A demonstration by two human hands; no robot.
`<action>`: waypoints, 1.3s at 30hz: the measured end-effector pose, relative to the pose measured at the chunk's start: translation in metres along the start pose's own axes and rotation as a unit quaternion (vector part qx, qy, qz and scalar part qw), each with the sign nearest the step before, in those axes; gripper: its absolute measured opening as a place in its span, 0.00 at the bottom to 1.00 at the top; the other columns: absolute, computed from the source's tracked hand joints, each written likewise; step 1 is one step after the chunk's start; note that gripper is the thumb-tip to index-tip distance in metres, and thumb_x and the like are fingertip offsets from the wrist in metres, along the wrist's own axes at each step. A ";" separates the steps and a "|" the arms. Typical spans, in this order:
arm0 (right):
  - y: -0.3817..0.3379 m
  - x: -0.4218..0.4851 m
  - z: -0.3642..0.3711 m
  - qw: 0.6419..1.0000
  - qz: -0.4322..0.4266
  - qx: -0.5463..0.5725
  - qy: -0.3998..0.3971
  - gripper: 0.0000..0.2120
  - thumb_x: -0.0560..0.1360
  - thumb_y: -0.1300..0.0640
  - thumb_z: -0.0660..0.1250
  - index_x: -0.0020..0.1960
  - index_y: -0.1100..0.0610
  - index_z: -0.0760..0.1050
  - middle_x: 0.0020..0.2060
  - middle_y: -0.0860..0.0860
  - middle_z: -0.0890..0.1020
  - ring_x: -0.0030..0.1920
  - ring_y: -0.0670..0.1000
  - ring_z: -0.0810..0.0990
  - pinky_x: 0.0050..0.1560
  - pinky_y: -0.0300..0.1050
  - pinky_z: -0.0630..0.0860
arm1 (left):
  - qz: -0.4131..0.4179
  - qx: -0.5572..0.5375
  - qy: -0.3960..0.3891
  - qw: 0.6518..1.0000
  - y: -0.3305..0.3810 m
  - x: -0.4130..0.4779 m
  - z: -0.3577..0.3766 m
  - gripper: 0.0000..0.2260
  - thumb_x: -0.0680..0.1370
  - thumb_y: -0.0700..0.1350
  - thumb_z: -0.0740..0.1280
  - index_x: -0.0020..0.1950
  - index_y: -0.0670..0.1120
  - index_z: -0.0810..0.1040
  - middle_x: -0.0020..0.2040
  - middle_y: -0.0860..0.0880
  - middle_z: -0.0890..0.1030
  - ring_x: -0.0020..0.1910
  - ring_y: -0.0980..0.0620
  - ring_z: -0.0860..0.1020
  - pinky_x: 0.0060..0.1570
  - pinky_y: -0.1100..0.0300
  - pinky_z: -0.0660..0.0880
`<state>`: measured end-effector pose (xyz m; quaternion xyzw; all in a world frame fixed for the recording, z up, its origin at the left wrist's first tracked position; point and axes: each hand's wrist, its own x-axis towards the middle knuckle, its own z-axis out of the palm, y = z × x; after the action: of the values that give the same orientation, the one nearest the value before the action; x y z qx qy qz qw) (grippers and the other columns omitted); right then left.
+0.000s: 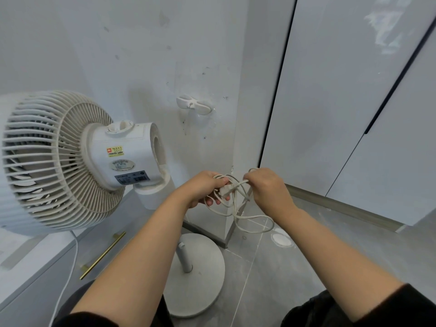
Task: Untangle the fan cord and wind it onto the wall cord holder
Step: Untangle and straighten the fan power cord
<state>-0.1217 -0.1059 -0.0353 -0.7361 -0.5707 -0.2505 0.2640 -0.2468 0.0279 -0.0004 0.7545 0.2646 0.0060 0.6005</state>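
Below the holder [193, 105], at its six o'clock, two hands meet on the cord [252, 218]. The left hand [204, 188] is curled round several pale, rubbery loops and a blocky white plug [224, 191]. The right hand [266, 186], at its three o'clock, pinches another strand between thumb and fingers. Slack loops sag from both toward five o'clock, tangled and off the holder.

The holder is glossy white plastic with two rounded wings, stuck to a scuffed, speckled wall [146, 55]. The fan [59, 161] fills nine o'clock, its ribbed cream grille dusty and its motor housing smooth and cylindrical. The housing bears a yellow sticker [114, 151] with a red mark, an oval sticker [119, 164] and a dark barcode label [133, 179], all with print too small to read. At six o'clock a grey pole [185, 258] rises from a round matte base [203, 291] on grey floor [295, 267] tiles. At eight o'clock is a slim brass handle [103, 254].
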 end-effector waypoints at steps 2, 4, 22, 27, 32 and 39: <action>0.002 0.001 -0.009 0.988 0.134 0.073 0.030 0.14 0.74 0.63 0.56 0.41 0.62 0.80 0.33 0.54 0.82 0.33 0.54 0.77 0.35 0.39 0.69 | -0.002 -0.011 0.005 1.000 -0.002 0.000 -0.002 0.13 0.82 0.44 0.57 0.42 0.43 0.78 0.30 0.48 0.80 0.24 0.54 0.72 0.21 0.66 0.64; 0.010 0.006 -0.019 0.942 0.286 0.168 0.056 0.11 0.77 0.64 0.58 0.44 0.62 0.80 0.37 0.53 0.82 0.35 0.49 0.76 0.37 0.40 0.68 | 0.002 -0.020 0.008 1.000 -0.004 0.000 -0.003 0.14 0.82 0.43 0.57 0.42 0.43 0.78 0.27 0.48 0.78 0.20 0.55 0.69 0.21 0.66 0.62; 0.027 -0.008 -0.017 0.910 0.315 0.195 -0.188 0.34 0.69 0.73 0.56 0.73 0.55 0.60 0.71 0.55 0.60 0.72 0.56 0.57 0.68 0.42 0.57 | 0.110 -0.054 0.050 0.991 -0.006 0.003 -0.009 0.18 0.81 0.48 0.59 0.34 0.43 0.76 0.19 0.50 0.68 0.19 0.55 0.62 0.21 0.66 0.59; 0.008 -0.007 -0.020 0.898 0.216 0.256 -0.285 0.21 0.70 0.60 0.72 0.60 0.46 0.75 0.73 0.48 0.59 0.73 0.48 0.55 0.71 0.43 0.54 | 0.065 -0.247 0.022 0.967 -0.001 0.015 -0.023 0.19 0.82 0.48 0.56 0.34 0.41 0.70 0.16 0.50 0.65 0.15 0.55 0.61 0.21 0.64 0.54; -0.007 0.004 -0.016 0.897 0.290 0.296 -0.150 0.15 0.68 0.54 0.75 0.53 0.48 0.76 0.52 0.41 0.76 0.56 0.41 0.73 0.61 0.39 0.66 | -0.023 -0.308 0.001 0.951 0.004 0.023 -0.029 0.19 0.81 0.51 0.56 0.33 0.44 0.69 0.17 0.52 0.65 0.13 0.57 0.59 0.19 0.69 0.56; -0.021 0.006 0.004 0.849 0.326 0.382 -0.167 0.05 0.72 0.59 0.72 0.45 0.60 0.81 0.41 0.55 0.84 0.43 0.48 0.81 0.48 0.37 0.75 | -0.070 -0.408 -0.023 0.910 0.004 0.028 -0.035 0.18 0.81 0.52 0.55 0.35 0.45 0.67 0.19 0.53 0.64 0.14 0.59 0.59 0.16 0.71 0.55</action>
<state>-0.1405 -0.0947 -0.0322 -0.7515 -0.3845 0.2142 0.4914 -0.2324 0.0705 0.0047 0.4234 0.2778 0.0538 0.8606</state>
